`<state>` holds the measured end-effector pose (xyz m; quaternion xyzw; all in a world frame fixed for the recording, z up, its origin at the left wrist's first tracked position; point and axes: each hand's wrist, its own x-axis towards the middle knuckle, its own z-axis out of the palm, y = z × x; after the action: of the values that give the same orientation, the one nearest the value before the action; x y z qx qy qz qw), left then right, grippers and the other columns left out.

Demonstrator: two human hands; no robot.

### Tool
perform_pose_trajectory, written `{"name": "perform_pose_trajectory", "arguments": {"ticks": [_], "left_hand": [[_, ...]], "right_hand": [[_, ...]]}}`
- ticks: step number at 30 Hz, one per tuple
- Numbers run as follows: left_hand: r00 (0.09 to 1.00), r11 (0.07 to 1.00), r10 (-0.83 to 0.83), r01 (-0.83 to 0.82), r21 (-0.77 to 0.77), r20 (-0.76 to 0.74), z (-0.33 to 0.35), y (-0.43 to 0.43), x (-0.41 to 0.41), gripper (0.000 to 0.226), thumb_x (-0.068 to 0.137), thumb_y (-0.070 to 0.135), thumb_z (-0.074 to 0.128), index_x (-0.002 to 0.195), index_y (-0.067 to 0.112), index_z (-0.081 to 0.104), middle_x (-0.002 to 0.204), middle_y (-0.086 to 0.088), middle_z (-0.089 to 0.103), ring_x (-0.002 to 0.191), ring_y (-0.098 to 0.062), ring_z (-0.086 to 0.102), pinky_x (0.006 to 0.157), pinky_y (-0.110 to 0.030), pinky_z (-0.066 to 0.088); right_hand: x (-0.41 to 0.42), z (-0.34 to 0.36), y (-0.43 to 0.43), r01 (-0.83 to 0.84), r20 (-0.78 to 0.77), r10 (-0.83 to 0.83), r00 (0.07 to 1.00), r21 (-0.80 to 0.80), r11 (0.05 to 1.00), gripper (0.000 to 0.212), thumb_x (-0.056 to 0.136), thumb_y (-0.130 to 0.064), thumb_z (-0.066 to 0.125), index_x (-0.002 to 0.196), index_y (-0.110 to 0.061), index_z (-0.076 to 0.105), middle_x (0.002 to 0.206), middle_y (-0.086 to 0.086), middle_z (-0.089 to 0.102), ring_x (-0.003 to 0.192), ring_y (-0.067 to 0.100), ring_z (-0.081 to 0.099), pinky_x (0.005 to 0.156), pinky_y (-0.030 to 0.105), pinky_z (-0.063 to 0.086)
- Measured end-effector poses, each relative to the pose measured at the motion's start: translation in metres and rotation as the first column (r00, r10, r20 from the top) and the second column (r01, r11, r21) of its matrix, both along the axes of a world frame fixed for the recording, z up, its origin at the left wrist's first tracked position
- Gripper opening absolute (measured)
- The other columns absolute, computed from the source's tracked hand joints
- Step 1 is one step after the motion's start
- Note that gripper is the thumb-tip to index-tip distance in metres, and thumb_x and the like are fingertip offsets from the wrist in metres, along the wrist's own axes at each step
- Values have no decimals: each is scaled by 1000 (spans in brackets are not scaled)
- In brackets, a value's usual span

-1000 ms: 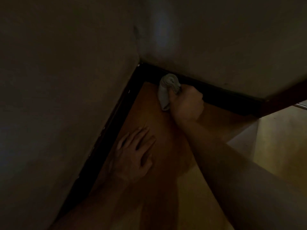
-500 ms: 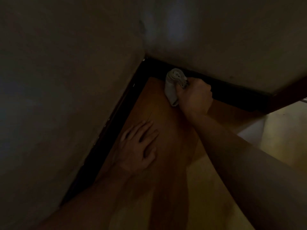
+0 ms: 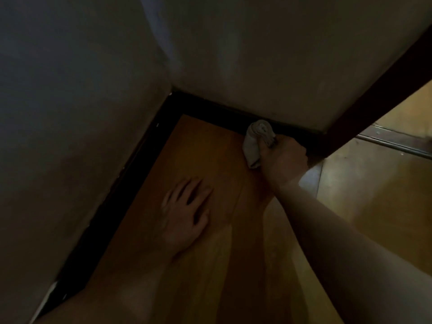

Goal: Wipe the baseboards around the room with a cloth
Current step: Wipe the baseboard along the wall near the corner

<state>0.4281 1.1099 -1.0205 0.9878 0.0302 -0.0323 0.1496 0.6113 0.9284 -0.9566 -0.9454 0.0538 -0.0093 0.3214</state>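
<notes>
A dark baseboard runs along the foot of the far wall and meets a second dark baseboard along the left wall in a dim corner. My right hand grips a bunched pale grey cloth and holds it against the far baseboard, some way right of the corner. My left hand lies flat on the wooden floor with its fingers spread, close to the left baseboard.
Pale plaster walls close in the corner on the left and the far side. A dark wooden door frame slants down at the right, with a metal threshold strip and a lighter floor beyond it.
My right hand has slid the cloth to the right along the far baseboard, away from the corner. My left hand has stayed flat on the floor.
</notes>
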Motion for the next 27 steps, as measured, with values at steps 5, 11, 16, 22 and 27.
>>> {"name": "perform_pose_trajectory", "arguments": {"ticks": [5, 11, 16, 22, 27], "left_hand": [[997, 1000, 21, -22, 14, 70, -6, -2, -1, 57, 93, 45, 46, 149, 34, 47, 160, 2, 36, 148, -22, 29, 120, -46, 18], [996, 999, 33, -34, 10, 80, -8, -2, 0, 57, 91, 45, 46, 148, 34, 49, 159, 1, 38, 147, -23, 31, 119, -45, 20], [992, 999, 47, -45, -23, 114, -6, -3, 0, 56, 91, 44, 46, 146, 33, 51, 158, 1, 40, 146, -23, 33, 118, -45, 21], [979, 982, 185, -180, -66, 89, -9, -2, 1, 61, 88, 49, 46, 147, 34, 49, 158, 3, 39, 144, -22, 35, 111, -47, 27], [972, 982, 186, -180, -53, 142, -8, -3, 2, 59, 86, 45, 47, 143, 31, 55, 154, -2, 45, 140, -25, 40, 110, -51, 34]], "right_hand": [[6, -4, 21, -53, 48, 51, 998, 44, 998, 41, 92, -54, 55, 64, -24, 55, 68, -3, 58, 67, 19, 62, 56, 27, 39], [4, -12, 25, -7, 57, 5, 998, 37, 999, 40, 91, -54, 55, 69, -21, 60, 71, 0, 60, 73, 26, 65, 58, 28, 38], [7, -7, 36, -36, 17, 35, 999, 37, 999, 40, 92, -55, 55, 70, -22, 60, 75, 3, 62, 76, 26, 65, 58, 28, 35], [0, -12, 28, 67, 42, -70, 997, 66, 996, 40, 90, -58, 56, 74, -21, 65, 80, 9, 68, 81, 32, 67, 67, 38, 53], [9, -8, 66, -13, -8, 14, 1000, 75, 997, 39, 91, -55, 57, 81, -19, 69, 84, 7, 68, 81, 28, 66, 60, 29, 40]]}}
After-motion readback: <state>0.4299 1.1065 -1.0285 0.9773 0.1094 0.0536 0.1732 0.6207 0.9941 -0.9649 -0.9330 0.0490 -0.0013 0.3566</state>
